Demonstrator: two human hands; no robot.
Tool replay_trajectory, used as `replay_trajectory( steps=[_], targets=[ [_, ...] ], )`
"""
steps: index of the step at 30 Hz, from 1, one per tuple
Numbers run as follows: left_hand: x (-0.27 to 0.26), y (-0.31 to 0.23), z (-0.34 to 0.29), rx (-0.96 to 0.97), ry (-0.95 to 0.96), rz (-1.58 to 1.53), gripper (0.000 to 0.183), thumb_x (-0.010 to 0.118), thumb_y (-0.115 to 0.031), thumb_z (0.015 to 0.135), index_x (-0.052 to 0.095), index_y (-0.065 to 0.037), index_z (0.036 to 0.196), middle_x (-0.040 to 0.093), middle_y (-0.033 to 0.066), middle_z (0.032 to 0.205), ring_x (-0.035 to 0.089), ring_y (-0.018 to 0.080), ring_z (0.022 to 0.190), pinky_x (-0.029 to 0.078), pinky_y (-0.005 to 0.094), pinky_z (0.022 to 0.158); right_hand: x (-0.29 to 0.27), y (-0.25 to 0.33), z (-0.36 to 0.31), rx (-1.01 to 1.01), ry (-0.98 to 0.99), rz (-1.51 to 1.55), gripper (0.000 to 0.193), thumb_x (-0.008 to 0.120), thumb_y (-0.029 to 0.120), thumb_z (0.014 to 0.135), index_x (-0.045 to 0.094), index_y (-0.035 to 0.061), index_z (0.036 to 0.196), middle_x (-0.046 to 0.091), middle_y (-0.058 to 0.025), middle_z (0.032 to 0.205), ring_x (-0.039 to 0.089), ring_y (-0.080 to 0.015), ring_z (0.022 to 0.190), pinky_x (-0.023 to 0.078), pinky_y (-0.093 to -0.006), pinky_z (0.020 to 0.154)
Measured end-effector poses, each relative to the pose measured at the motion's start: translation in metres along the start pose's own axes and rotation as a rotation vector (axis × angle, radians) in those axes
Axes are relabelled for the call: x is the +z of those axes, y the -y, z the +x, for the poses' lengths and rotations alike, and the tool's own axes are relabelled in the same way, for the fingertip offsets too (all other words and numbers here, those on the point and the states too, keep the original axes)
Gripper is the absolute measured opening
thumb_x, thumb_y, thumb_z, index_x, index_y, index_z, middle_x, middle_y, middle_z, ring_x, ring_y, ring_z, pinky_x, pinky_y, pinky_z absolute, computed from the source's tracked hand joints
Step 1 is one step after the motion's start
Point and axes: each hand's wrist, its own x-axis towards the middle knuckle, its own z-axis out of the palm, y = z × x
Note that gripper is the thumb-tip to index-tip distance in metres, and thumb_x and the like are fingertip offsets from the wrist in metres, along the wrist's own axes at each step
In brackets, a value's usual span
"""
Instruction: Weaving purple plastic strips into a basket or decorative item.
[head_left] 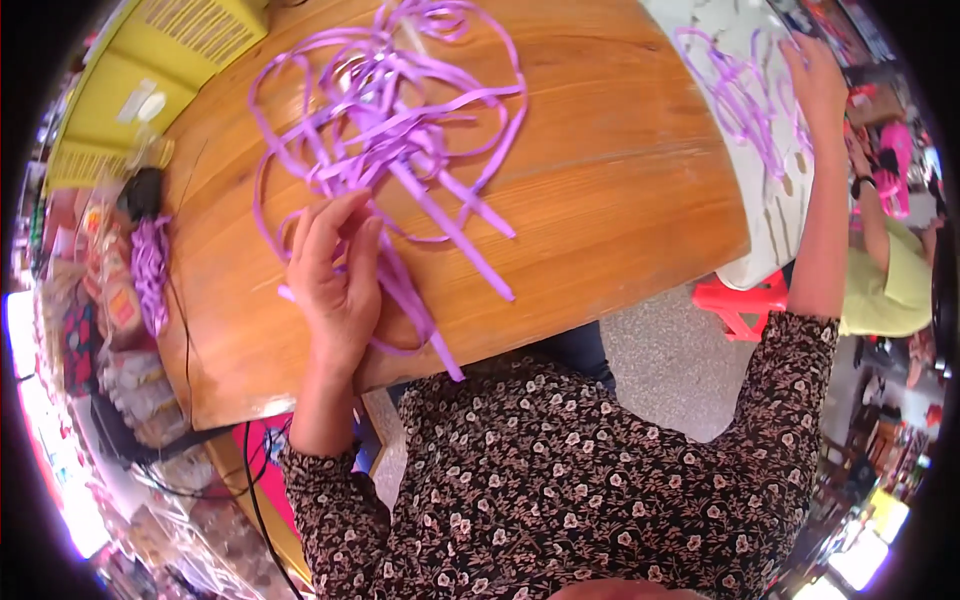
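A tangled heap of flat purple ribbon lies on the wooden table, several loose ends trailing toward me. My left hand hovers at the near side of this heap, fingers loosely bent, with a gap between thumb and forefinger. Ribbon runs beneath and beside that hand, and I see none clasped in it. Far to the right, my right arm stretches over a white tabletop. There my right hand has its fingers closed at the edge of a second bunch of purple ribbon; a strand shows at the fingertips.
Yellow crates stand at the far left. Bagged goods and a bundle of purple ribbon line the table's left edge, by a black cable. A red stool stands below the white tabletop. Another person's arm shows at right.
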Motion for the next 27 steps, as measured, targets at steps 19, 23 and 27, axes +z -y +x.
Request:
replay_trajectory(
  steps=[19, 23, 27],
  targets=[
    [-0.023, 0.006, 0.005, -0.131, -0.331, -0.419, 0.013, 0.057, 0.002, 0.087, 0.061, 0.001, 0.099, 0.058, 0.0001, 0.086, 0.053, 0.0044, 0.077, 0.045, 0.0171, 0.065, -0.115, 0.323, -0.082, -0.698, 0.156, 1.170, 0.014, 0.070, 0.016, 0.074, 0.065, 0.0048, 0.081, 0.058, -0.0053, 0.080, 0.055, -0.0214, 0.080, 0.040, -0.0329, 0.072],
    [-0.024, 0.009, 0.006, -0.100, -0.331, -0.403, 0.012, 0.057, 0.002, 0.087, 0.061, 0.001, 0.098, 0.058, 0.0002, 0.085, 0.052, 0.0044, 0.074, 0.044, 0.0175, 0.064, -0.114, 0.342, -0.088, -0.680, 0.201, 0.998, 0.016, 0.070, 0.017, 0.073, 0.061, 0.0045, 0.078, 0.057, -0.0060, 0.080, 0.055, -0.0220, 0.081, 0.040, -0.0345, 0.074],
    [-0.022, 0.012, 0.006, -0.127, -0.352, -0.372, 0.010, 0.061, 0.002, 0.084, 0.063, 0.000, 0.093, 0.058, -0.0003, 0.078, 0.053, 0.0054, 0.069, 0.044, 0.0187, 0.064, -0.102, 0.343, -0.088, -0.643, 0.268, 1.098, 0.014, 0.067, 0.012, 0.075, 0.058, 0.0020, 0.076, 0.055, -0.0083, 0.073, 0.055, -0.0237, 0.073, 0.043, -0.0347, 0.067]
  ],
)
